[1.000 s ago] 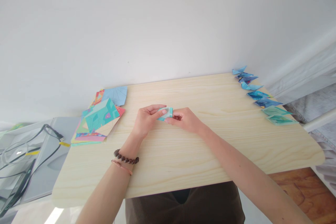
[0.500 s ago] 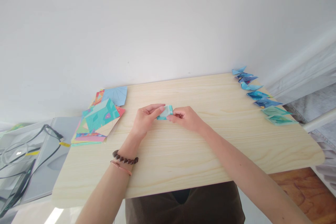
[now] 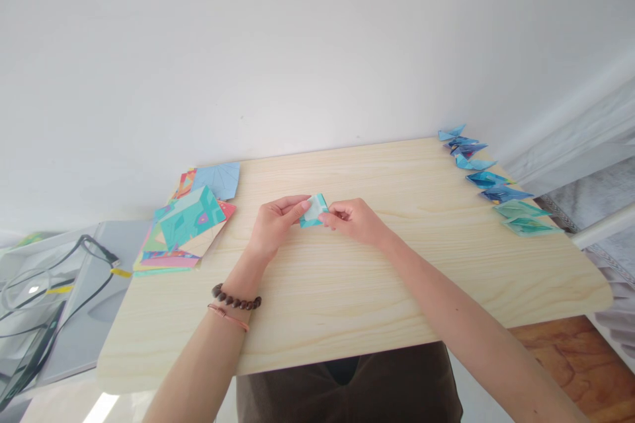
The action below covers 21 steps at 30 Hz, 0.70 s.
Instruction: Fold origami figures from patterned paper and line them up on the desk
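Between my hands is a small folded piece of origami paper (image 3: 313, 210), pale in the middle with teal edges, above the middle of the wooden table (image 3: 317, 304). My left hand (image 3: 276, 223) grips its left side, thumb on top and fingers behind. At its right edge my right hand (image 3: 354, 219) pinches the paper between thumb and curled fingers. The fingertips of both hands partly cover the paper, so its full shape is hidden.
Colourful paper sheets (image 3: 193, 218) lie in a loose pile on the table's left. Several folded blue and green paper boats (image 3: 501, 194) line the right edge. Cables (image 3: 84, 244) and a grey box-like surface (image 3: 112, 304) are beyond the left edge. A white wall (image 3: 317, 46) stands behind.
The folded paper has tilted and shows more of its pale face. My right hand has shifted slightly to the right; my left hand keeps its hold almost in place.
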Each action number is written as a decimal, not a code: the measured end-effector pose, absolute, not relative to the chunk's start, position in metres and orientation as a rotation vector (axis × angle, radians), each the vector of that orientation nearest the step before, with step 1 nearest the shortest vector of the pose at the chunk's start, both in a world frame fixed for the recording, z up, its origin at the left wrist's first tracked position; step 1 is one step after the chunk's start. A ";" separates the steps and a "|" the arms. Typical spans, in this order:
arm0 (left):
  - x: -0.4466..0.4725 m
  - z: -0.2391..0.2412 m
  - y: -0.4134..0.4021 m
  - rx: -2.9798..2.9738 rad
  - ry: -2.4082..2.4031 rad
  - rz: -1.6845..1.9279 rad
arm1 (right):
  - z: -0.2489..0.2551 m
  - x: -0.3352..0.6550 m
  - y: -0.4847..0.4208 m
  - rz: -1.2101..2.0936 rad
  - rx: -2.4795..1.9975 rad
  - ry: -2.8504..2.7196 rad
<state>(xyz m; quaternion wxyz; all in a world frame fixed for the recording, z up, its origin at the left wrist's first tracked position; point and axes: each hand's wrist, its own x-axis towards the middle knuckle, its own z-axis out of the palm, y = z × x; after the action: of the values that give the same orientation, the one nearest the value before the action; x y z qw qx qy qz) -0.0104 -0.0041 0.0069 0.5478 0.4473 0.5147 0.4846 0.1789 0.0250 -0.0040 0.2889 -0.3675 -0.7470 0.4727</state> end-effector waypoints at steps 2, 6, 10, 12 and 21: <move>-0.015 0.009 -0.004 1.094 1.181 1.084 | -0.005 0.179 0.025 1.170 -1.006 -1.958; -0.023 0.013 -0.004 1.211 1.137 0.924 | -0.003 0.179 0.026 1.049 -1.033 -1.935; -0.023 0.013 -0.004 1.265 1.124 0.847 | -0.001 0.177 0.023 0.987 -1.000 -1.985; -0.022 0.012 -0.004 1.295 1.145 0.838 | 0.000 0.176 0.022 0.967 -0.992 -1.993; -0.020 0.018 -0.008 1.148 1.080 0.882 | -0.002 0.181 0.027 1.118 -1.029 -1.875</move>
<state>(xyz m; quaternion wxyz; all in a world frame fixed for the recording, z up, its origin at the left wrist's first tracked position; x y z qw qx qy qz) -0.0198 -0.0082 0.0177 0.6190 0.4993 0.4696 0.3834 0.1805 0.0271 -0.0024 0.3561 -0.3985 -0.7259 0.4330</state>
